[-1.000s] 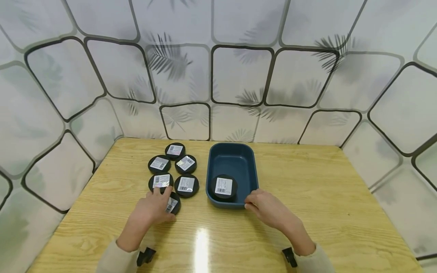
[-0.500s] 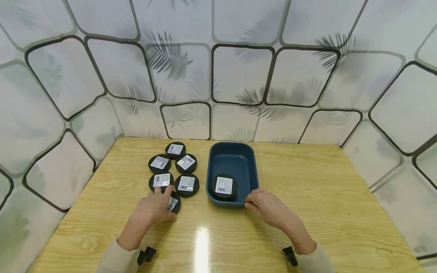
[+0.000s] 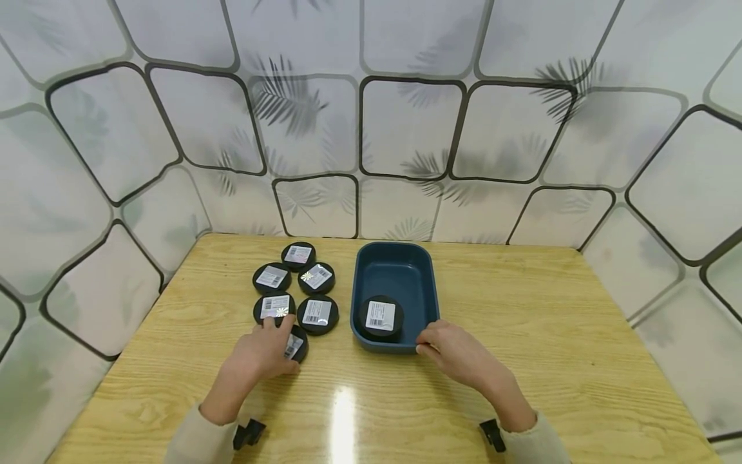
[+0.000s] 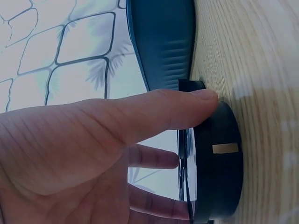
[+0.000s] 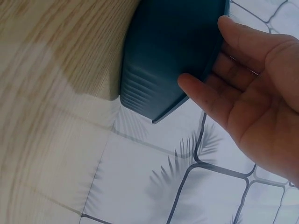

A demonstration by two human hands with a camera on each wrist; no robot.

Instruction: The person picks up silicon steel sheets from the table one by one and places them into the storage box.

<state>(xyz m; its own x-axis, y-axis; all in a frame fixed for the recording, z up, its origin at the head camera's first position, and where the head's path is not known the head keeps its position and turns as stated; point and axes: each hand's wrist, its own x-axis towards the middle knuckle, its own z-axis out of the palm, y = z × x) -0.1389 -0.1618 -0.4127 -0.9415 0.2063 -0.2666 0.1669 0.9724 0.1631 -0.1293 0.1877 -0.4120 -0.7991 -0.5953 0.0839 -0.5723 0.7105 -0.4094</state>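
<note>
My left hand (image 3: pixel 261 351) holds the nearest of several black round discs with white barcode labels; part of this disc (image 3: pixel 297 347) is hidden under the hand. In the left wrist view the thumb lies along the side of the thick disc (image 4: pixel 217 172), which bears a small tan patch, and fingers reach its far side. The disc sits on the table. At the front right corner of a dark blue rectangular tray (image 3: pixel 400 258), my right hand (image 3: pixel 460 357) pinches the rim; thumb and fingers show there in the right wrist view. One labelled disc (image 3: pixel 380 317) lies inside the tray at its front left.
Beyond the left hand, more discs (image 3: pixel 317 314) lie flat in a close cluster, left of the tray. The wooden table (image 3: pixel 533 309) ends at a patterned cloth wall (image 3: pixel 406 142) at the back and sides. A light reflection shows in front.
</note>
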